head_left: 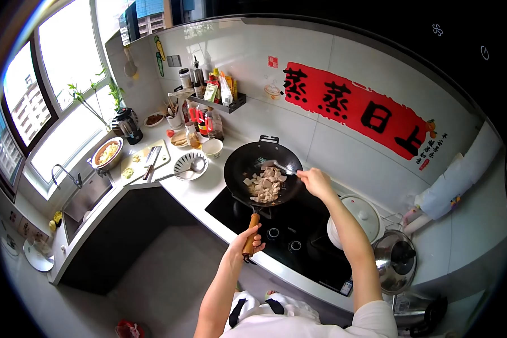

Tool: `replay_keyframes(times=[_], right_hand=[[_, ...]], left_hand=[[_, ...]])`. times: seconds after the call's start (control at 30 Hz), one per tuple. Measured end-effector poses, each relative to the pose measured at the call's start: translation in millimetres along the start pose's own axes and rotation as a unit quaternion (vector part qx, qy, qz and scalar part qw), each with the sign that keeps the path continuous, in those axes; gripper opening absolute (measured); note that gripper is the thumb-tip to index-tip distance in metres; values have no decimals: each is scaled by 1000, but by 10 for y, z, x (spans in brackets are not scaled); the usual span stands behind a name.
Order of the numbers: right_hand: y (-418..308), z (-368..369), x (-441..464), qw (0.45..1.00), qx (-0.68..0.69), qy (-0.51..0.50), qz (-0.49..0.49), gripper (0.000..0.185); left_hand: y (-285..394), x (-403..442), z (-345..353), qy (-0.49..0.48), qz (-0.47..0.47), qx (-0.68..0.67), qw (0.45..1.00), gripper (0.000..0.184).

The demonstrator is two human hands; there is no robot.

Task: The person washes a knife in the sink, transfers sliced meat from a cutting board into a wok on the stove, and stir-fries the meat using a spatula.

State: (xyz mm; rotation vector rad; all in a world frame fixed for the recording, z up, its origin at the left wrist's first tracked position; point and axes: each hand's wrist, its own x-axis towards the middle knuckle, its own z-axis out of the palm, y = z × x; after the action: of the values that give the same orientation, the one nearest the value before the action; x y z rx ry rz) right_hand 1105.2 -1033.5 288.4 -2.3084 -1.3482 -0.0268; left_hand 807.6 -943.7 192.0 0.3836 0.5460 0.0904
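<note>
My left hand [247, 241] is wrapped round the wooden handle [252, 229] of a black wok [238, 164], which sits on the stove. Pieces of pale, cooked-looking meat [266, 185] lie in the middle of the wok. Over its right rim my right hand [316, 183] grips a metal spatula [281, 167], its blade down inside the wok at the far edge of the meat. The fingers of my right hand are closed round the end of the spatula's handle, partly hidden by the hand itself.
Left of the wok are a striped bowl [181, 163] with a ladle [198, 164], a small white bowl [212, 147] and a cutting board [162, 159] with a knife [152, 159]. Right of the stove stand a white lidded pot [359, 217] and a metal lid [386, 256].
</note>
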Motion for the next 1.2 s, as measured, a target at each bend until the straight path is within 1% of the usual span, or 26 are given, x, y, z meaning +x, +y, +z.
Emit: replay_keyframes(times=[0.07,0.1,0.2,0.33,0.37,0.47,0.5,0.6,0.63,0.73,0.87,0.9,1.0,1.03,1.13,1.2], right_hand=[[71,22,-15,998,-40,37,5,21],[97,62,-5,998,-42,46,-16,19],[63,230,-112,998,-41,9,39,19],[-65,189,-174,1000,16,-19,14,24],[-94,185,-164,1000,20,0,4,24],[-99,333,-29,999,-34,40,11,25],[-96,371,-7,999,-28,47,0,25],[-75,441,-63,1000,-16,2,11,24],[-60,441,-81,1000,2,-11,-6,24],[-91,188,-265,1000,13,0,7,23],[-87,-18,-407,995,-81,1,56,24],[-60,-13,-420,993,-91,-19,67,25],[-48,24,-523,994,-67,-57,59,26],[-46,26,-569,997,-35,-50,44,27],[-142,-146,-688,997,-54,-33,47,26],[-43,-211,-719,998,-58,-16,32,25]], left_hand=[[4,-7,9,0,-1,2,1000,39],[6,-9,10,-5,-1,-4,1000,40],[-2,-20,34,13,6,1,1000,35],[1,-21,23,5,7,1,1000,37],[0,-12,6,-2,6,0,1000,38],[-9,-13,7,-11,6,-8,1000,39],[-11,-16,11,-12,7,-12,1000,39],[-13,-35,50,9,13,2,1000,37],[-3,-31,46,7,12,2,1000,38],[-5,-23,28,-1,6,-2,1000,41],[-20,-4,22,-10,4,-13,1000,42],[-29,-8,41,-9,6,-12,1000,43],[-47,-4,98,-10,11,-10,1000,44],[-63,-8,99,-8,11,-11,1000,44],[-63,-2,71,-10,12,-13,1000,45],[-55,-14,69,1,15,-6,1000,43]])
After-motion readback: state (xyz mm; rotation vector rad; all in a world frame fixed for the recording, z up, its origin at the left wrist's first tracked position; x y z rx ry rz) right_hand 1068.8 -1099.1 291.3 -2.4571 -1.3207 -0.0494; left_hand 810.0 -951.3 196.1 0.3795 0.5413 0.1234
